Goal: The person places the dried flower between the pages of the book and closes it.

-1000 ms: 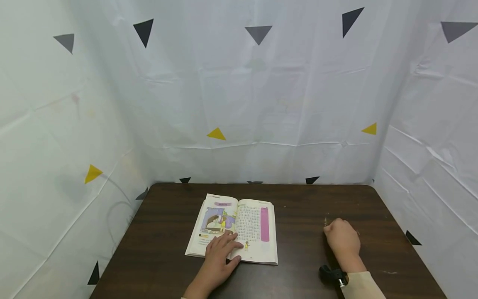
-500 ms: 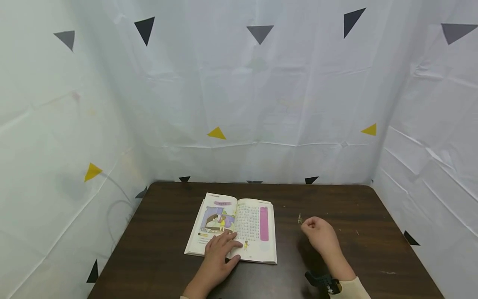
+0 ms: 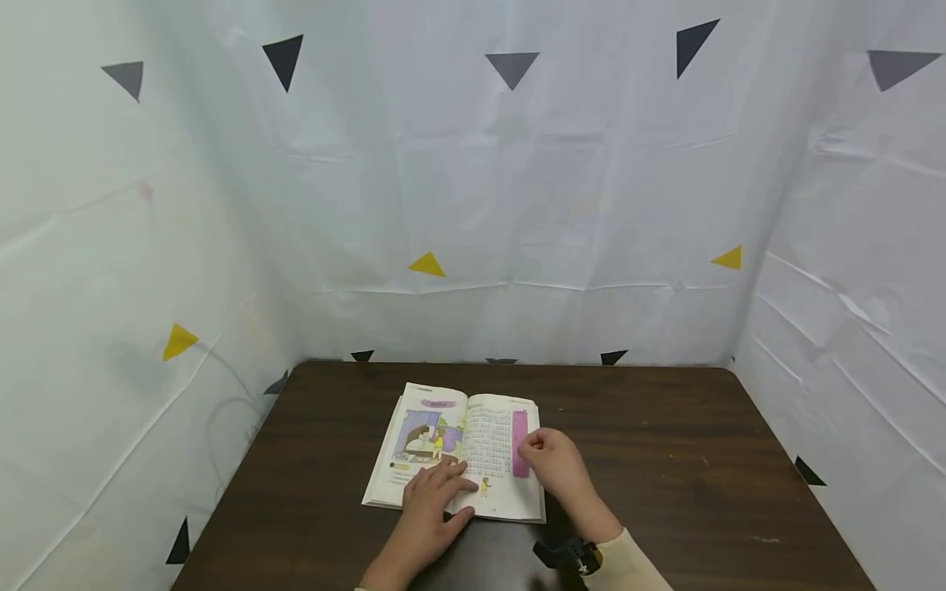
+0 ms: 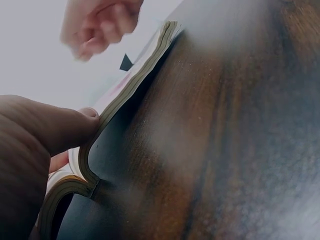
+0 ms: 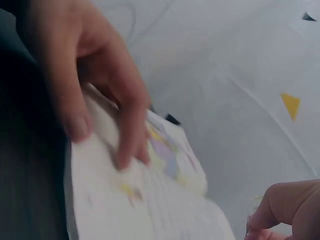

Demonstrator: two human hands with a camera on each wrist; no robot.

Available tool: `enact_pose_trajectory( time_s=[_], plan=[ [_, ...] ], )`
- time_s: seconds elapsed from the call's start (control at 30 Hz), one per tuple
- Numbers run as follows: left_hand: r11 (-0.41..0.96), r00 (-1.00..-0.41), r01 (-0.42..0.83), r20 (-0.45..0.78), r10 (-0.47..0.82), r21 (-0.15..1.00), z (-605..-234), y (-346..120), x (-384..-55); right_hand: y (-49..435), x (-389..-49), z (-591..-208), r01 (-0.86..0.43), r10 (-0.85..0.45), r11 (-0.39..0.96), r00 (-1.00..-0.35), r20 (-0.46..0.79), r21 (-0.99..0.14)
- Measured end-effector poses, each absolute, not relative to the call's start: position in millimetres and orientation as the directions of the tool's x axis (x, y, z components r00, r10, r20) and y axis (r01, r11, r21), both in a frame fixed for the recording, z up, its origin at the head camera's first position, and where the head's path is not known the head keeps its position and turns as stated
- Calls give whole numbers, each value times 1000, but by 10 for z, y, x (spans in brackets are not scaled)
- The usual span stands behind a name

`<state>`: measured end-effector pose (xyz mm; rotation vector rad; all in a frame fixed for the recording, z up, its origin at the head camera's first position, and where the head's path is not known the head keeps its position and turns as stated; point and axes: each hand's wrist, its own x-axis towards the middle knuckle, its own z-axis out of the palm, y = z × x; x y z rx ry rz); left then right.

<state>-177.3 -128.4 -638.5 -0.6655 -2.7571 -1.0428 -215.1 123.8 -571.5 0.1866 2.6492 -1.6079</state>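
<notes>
An open picture book (image 3: 510, 502) lies on the dark wooden table (image 3: 650, 484), with a drawing on its left page and lines of text beside a pink strip on its right page. My left hand (image 3: 432, 502) rests flat across its lower middle, fingers spread; the left wrist view has the thumb (image 4: 75, 125) on the page edge. Above the right page's outer side, my right hand (image 3: 559, 469) pinches a small thin item, apparently gold-coloured (image 5: 256, 199). Its kind is unclear; in the head view I cannot make it out against the page.
A white curtain (image 3: 562, 180) with black, grey and yellow triangles surrounds the table at the back and both sides. A black watch-like band (image 3: 567, 556) sits on the right wrist. Small light marks dot the tabletop on the right.
My right hand has moved left from the right part of the table to over the book's right page, carrying the small thin item. My left hand and the book have stayed put.
</notes>
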Motion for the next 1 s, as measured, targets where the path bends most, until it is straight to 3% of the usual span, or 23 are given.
enact_pose_trajectory(
  time_s=[0.23,0.37,0.67,1.0],
  plan=[
    [660,-902,430,273,333,616,-6380,-1301,-1812,691,-2203,-5781,211,-37,209,-974,-224,-955],
    [663,-910,415,269,317,624,-6390,-1310,-1783,478,-2182,-5841,262,-11,121,-964,-266,-957],
    [648,-901,435,304,310,626,-6396,-1305,-1735,324,-2281,-5940,297,82,34,-953,-293,-954],
    [663,-900,435,306,310,610,-6369,-1295,-1787,368,-2385,-5907,323,39,-48,-945,-325,-945]
  ],
)
